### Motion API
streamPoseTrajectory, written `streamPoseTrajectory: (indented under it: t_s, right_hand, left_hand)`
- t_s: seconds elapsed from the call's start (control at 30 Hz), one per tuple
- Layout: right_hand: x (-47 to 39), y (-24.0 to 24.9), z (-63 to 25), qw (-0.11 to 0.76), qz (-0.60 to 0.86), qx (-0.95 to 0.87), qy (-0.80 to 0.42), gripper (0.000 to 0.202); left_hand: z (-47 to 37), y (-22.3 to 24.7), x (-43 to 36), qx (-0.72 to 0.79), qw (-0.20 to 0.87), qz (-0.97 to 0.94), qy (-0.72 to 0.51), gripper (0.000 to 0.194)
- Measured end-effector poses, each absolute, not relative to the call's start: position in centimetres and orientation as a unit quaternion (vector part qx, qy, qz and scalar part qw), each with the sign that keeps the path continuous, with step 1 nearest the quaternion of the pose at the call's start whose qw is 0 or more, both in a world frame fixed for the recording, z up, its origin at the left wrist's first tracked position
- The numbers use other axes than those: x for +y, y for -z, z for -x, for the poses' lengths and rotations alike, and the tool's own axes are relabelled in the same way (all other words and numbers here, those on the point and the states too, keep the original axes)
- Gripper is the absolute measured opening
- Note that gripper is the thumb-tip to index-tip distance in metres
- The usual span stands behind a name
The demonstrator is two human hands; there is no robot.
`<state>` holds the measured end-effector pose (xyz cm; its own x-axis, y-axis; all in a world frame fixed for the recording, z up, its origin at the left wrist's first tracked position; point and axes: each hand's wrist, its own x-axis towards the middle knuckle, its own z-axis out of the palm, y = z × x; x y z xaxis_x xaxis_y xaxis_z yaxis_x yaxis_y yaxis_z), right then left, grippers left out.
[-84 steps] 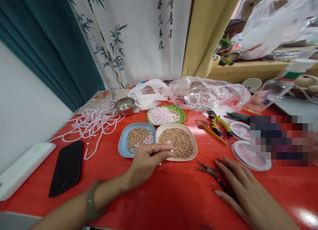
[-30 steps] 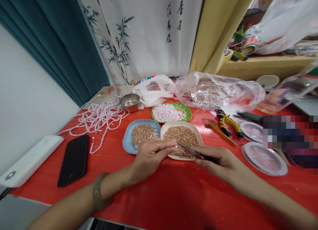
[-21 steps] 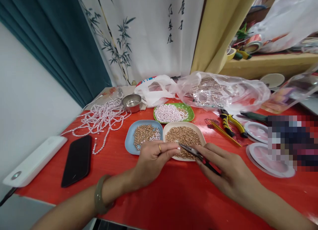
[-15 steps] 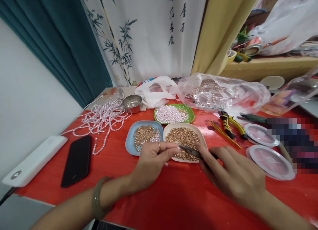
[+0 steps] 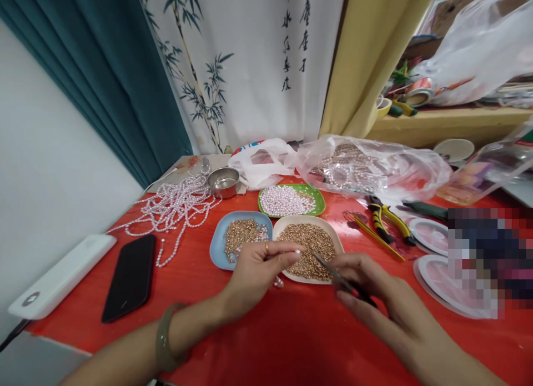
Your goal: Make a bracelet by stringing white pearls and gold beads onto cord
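Observation:
My left hand (image 5: 260,269), with a ring and a green bangle, pinches a small white bead between thumb and forefinger. A few pearly beads (image 5: 278,282) hang just below it. My right hand (image 5: 375,291) is closed around dark pliers (image 5: 343,280), whose tip points at the left fingertips, a little apart from them. Both hands are over the front of a cream dish (image 5: 308,247) of gold beads. Beside it are a blue dish (image 5: 219,244) with gold and pearly beads and a green dish (image 5: 320,204) with white beads.
Pearl strands (image 5: 175,202), a metal bowl (image 5: 224,182), a black phone (image 5: 129,277) and a white device (image 5: 62,275) lie left. Plastic bags (image 5: 375,166) stand behind. Yellow-black pliers (image 5: 387,222), tweezers (image 5: 377,236) and spools (image 5: 449,286) lie right.
My right hand has drawn the pliers back and tilted them, so their tip has parted from my left fingertips. The left hand keeps its pinch. The view has shifted slightly upward.

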<state>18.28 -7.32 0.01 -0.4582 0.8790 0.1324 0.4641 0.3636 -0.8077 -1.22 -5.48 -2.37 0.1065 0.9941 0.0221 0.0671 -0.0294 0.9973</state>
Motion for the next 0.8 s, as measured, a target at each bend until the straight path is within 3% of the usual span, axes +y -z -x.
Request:
streamPoseTrajectory:
  t_s: [0.13,0.23,0.5,0.8]
  right_hand:
    - [-7.4,-0.2,-18.0,0.265,0.42,-0.646,-0.58,0.022]
    - [-7.1,0.4,-18.1,0.24,0.383,-0.592,-0.667,0.026]
    - [-6.9,0.7,-18.4,0.222,0.386,-0.591,-0.672,0.029]
    - [-6.8,0.8,-18.8,0.226,0.382,-0.584,-0.68,0.027]
  left_hand:
    - [1.3,2.3,-5.8,0.478,0.494,-0.559,-0.463,0.019]
    - [1.4,2.2,-5.9,0.472,0.481,-0.574,-0.466,0.017]
    - [1.5,1.7,-6.0,0.443,0.47,-0.602,-0.469,0.016]
    - [1.9,2.0,-5.9,0.422,0.389,-0.681,-0.455,0.018]
